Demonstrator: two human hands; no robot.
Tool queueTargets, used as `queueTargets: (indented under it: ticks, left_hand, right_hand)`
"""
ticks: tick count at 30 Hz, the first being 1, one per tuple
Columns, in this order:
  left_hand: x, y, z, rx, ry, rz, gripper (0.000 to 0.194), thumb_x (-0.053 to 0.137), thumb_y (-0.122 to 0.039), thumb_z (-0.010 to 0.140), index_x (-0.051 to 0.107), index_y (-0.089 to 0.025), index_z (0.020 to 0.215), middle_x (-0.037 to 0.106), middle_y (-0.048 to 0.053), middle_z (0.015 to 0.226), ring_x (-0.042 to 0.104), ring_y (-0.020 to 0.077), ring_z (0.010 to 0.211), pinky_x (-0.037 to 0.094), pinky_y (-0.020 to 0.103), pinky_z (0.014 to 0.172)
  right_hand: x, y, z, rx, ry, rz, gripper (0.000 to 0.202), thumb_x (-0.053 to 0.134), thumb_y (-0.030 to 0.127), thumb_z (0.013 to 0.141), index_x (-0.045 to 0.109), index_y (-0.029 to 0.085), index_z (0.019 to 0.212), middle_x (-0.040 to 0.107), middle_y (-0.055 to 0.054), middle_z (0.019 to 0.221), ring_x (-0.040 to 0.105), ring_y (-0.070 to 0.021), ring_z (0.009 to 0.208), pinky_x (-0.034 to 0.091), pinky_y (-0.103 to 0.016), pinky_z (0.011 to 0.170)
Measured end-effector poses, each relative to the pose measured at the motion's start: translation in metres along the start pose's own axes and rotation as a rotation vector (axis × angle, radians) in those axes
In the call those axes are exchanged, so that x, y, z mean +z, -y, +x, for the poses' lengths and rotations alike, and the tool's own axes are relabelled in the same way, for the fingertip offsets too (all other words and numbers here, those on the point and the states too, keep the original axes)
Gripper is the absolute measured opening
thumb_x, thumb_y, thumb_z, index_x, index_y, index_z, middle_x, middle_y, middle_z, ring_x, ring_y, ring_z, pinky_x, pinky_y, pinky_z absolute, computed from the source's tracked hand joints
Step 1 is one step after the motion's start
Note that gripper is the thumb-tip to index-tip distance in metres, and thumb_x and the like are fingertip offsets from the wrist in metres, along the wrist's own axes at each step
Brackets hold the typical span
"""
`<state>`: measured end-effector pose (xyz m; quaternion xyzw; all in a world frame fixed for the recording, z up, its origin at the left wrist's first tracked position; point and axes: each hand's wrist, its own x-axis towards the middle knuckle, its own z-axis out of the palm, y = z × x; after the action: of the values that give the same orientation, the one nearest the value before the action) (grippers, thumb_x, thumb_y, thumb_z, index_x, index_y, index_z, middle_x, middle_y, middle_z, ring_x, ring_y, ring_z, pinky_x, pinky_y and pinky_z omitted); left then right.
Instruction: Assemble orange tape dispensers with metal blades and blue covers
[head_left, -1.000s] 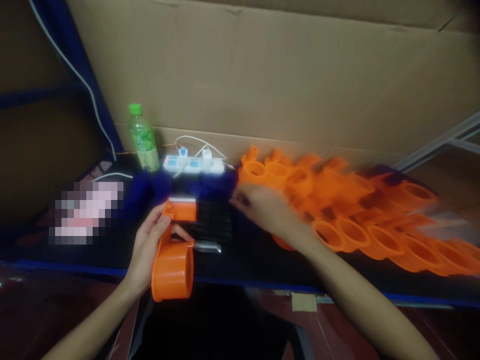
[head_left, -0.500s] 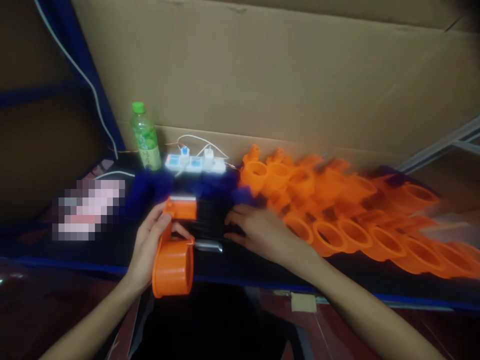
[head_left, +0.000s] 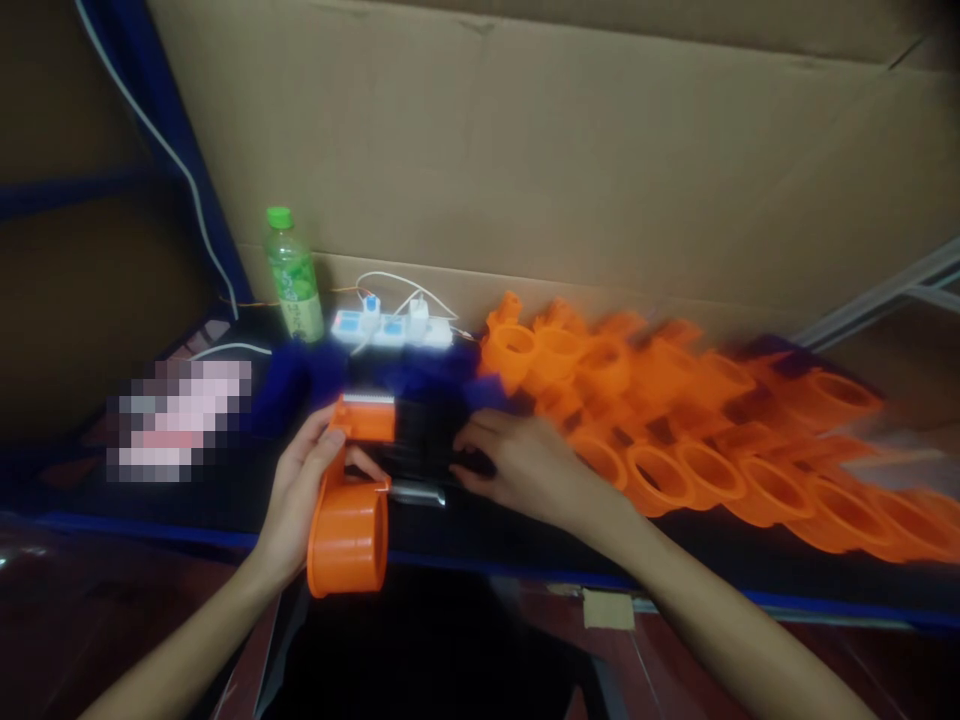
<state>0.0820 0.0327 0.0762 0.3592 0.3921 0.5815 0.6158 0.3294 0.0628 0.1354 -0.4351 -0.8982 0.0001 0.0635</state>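
My left hand (head_left: 300,490) is wrapped round an orange tape dispenser (head_left: 349,540). Its round hub hangs at the bottom, and a toothed metal blade (head_left: 367,399) runs along the top edge. Just right of the dispenser lies a silvery metal piece (head_left: 420,494) on the black tabletop. My right hand (head_left: 517,465) is down at a dark heap (head_left: 424,435), its fingers bent inward. Whatever lies between those fingertips is too dark to make out. Blue pieces (head_left: 442,375), blurred, lie behind the heap.
Rows of orange tape dispensers (head_left: 709,470) fill the right side of the table. A white power strip (head_left: 394,328) with plugs and a green-capped bottle (head_left: 295,280) stand at the back, before a cardboard panel (head_left: 525,150). A pixelated pink item (head_left: 180,415) lies at left.
Almost nothing differs. The whole view has shifted very slightly, while both hands keep their places and my left hand still holds the tape dispenser.
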Motion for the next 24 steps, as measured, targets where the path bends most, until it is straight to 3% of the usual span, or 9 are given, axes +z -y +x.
queueTargets:
  ticks: [5,9,13,17,20,24]
  left_hand:
    - [0.005,0.001,-0.005,-0.002,0.046,0.026,0.045,0.063,-0.044,0.092,0.056,-0.02,0.13,0.075,0.005,0.071,0.073,0.0237,0.064,0.056,0.031,0.063]
    - [0.01,0.005,-0.009,0.014,0.108,0.066,0.045,0.065,-0.043,0.092,0.056,-0.022,0.131,0.077,0.004,0.078,0.076,0.0248,0.071,0.055,0.031,0.067]
    - [0.012,0.008,-0.009,0.052,0.143,0.083,0.043,0.064,-0.042,0.093,0.055,-0.023,0.13,0.079,0.006,0.091,0.076,0.0232,0.069,0.057,0.034,0.071]
    - [0.01,0.006,-0.008,0.091,0.134,0.108,0.039,0.062,-0.041,0.095,0.054,-0.023,0.129,0.079,0.007,0.099,0.076,0.0216,0.07,0.057,0.034,0.074]
    - [0.008,0.005,-0.006,0.106,0.123,0.142,0.037,0.061,-0.04,0.096,0.054,-0.022,0.128,0.079,0.007,0.097,0.076,0.0207,0.068,0.057,0.032,0.072]
    - [0.006,0.005,-0.004,0.124,0.091,0.179,0.036,0.061,-0.04,0.097,0.056,-0.02,0.127,0.079,0.005,0.085,0.075,0.0203,0.066,0.056,0.03,0.069]
  right_hand:
    - [-0.025,0.002,0.0,-0.044,-0.133,0.167,0.018,0.065,0.034,0.092,0.071,0.02,0.101,0.072,-0.005,0.101,0.066,-0.0181,0.089,0.046,-0.027,0.074]
    - [-0.038,0.018,0.007,-0.092,-0.209,0.131,0.02,0.06,0.034,0.097,0.071,0.019,0.105,0.072,-0.006,0.102,0.066,-0.0187,0.092,0.046,-0.027,0.074]
    - [-0.034,0.037,0.018,-0.163,-0.216,-0.023,0.025,0.051,0.03,0.102,0.071,0.018,0.108,0.071,-0.008,0.102,0.064,-0.0187,0.095,0.042,-0.028,0.068]
    - [-0.024,0.046,0.025,-0.223,-0.308,-0.137,0.023,0.049,0.022,0.103,0.071,0.016,0.104,0.069,-0.008,0.096,0.061,-0.0172,0.09,0.04,-0.029,0.065]
    - [-0.018,0.048,0.027,-0.282,-0.389,-0.208,0.023,0.049,0.014,0.101,0.071,0.013,0.102,0.067,-0.008,0.092,0.058,-0.0172,0.085,0.042,-0.029,0.065]
    - [-0.013,0.049,0.031,-0.34,-0.395,-0.265,0.029,0.041,0.014,0.103,0.07,0.009,0.104,0.065,-0.011,0.093,0.057,-0.0189,0.085,0.047,-0.03,0.065]
